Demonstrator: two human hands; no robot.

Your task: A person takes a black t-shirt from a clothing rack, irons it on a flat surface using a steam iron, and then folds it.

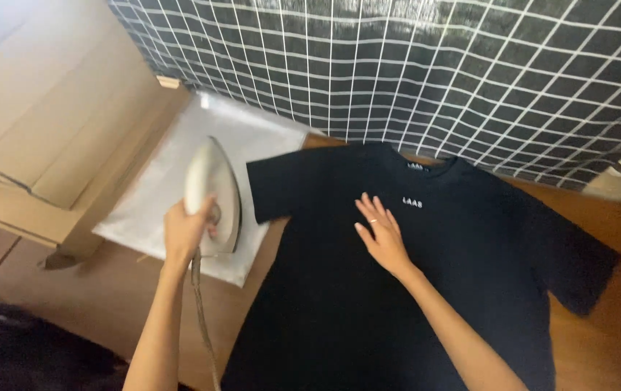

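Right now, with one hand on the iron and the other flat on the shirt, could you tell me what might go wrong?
The right hand lies flat on the black T-shirt, close to where the iron could travel, so a burn seems possible. The iron's cord trails along the left hand and forearm and might snag or drag. The iron sits over a white cloth beside cardboard; left there hot, it could scorch.

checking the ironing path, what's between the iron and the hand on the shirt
In the head view, only the black t-shirt's sleeve lies between the iron and the right hand.
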